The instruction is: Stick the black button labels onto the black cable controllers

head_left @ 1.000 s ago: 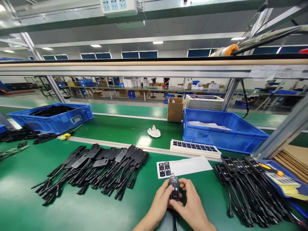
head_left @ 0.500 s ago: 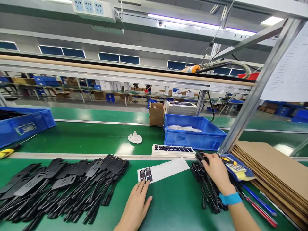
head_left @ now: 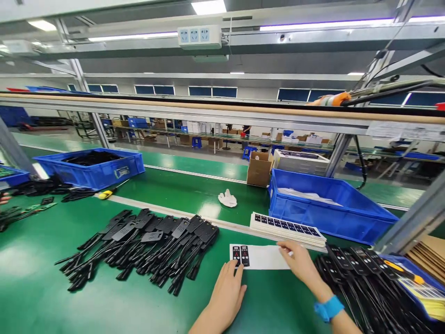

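A white label sheet (head_left: 264,257) lies on the green bench, with two black labels (head_left: 241,256) left at its left end. My left hand (head_left: 225,292) rests its outstretched fingertips on the lower edge of those labels. Over the sheet's right end is my right hand (head_left: 301,266), wearing a blue wristband, its fingers apart and nothing visible in them. Just right of it lies a pile of black cabled devices with labelled faces (head_left: 358,264). To the left is another heap of black devices with cables (head_left: 167,236), a few showing grey faces.
A stack of label sheets (head_left: 287,229) lies behind my right hand, before a blue bin (head_left: 327,199). A white glove (head_left: 227,198) and a cardboard box (head_left: 259,168) sit farther back. At left are a blue bin (head_left: 130,169) and a yellow-handled screwdriver (head_left: 106,194). Another person's hand (head_left: 4,198) shows at the far left.
My right hand has left the right-hand device pile and moved left to the sheet's end. My left hand stays at the labels. The view has turned left.
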A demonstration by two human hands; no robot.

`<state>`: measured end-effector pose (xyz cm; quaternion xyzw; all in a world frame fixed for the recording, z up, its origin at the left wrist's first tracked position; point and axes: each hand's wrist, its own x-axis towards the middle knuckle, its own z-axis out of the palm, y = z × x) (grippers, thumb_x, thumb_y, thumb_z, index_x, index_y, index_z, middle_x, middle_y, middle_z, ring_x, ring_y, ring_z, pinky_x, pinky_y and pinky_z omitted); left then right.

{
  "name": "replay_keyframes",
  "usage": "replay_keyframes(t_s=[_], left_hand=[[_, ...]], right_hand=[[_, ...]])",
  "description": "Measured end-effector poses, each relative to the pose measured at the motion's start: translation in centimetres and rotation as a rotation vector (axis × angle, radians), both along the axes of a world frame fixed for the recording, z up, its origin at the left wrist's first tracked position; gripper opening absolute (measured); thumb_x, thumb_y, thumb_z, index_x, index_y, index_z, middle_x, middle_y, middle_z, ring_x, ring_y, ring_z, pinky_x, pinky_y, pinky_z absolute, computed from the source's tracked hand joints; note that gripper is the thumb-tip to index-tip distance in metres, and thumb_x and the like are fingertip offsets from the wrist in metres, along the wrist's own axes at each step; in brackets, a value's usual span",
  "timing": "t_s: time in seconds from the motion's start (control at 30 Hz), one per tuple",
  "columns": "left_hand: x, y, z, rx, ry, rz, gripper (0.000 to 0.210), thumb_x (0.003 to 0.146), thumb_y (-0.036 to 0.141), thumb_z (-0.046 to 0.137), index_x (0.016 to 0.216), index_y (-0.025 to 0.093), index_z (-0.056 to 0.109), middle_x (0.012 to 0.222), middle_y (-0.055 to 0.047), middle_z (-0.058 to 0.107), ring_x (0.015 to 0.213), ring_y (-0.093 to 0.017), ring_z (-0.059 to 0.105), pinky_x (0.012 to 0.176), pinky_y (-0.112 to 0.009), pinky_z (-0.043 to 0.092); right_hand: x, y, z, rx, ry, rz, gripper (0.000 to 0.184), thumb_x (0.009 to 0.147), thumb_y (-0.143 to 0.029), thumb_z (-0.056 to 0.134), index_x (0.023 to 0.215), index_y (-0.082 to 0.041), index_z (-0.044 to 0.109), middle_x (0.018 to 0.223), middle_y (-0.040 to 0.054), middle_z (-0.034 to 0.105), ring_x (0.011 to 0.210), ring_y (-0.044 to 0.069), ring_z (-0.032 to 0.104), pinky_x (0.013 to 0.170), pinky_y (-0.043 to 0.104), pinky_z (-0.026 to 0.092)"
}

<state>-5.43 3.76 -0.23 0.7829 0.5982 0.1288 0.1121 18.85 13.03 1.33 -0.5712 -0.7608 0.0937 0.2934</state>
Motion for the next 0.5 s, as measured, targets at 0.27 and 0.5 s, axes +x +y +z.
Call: replay_keyframes(t_s=[0.27,0.5], left_hand=[[-0.5,0.6,-0.6,0.047,-0.036,-0.002,0.053,0.081,0.005,0.037,0.133,0.009,0.045,0.13,-0.015,0.053,0.12,-0.027,0.048,0.104,-0.044,0.038],[-1.1,1.3,-0.6,0.077,-0.102,0.014,0.057,0.076,0.001,0.037,0.132,0.011,0.045,0.118,-0.015,0.06,0.104,-0.027,0.056,0.092,-0.041,0.045]], right_hand=[[-9.5,1.4,-3.0,-0.056,0.188,0.18,0.022,0.076,-0.026,0.054,0.084,-0.017,0.073,0.077,0.0077,0.064,0.065,0.021,0.06,0.066,0.033,0.048],[-7.7,-1.3,-1.2,-0.025,0.406,0.164,0.03,0.084,-0.043,0.049,0.075,-0.02,0.065,0.08,0.0077,0.063,0.073,0.022,0.059,0.056,0.028,0.047]])
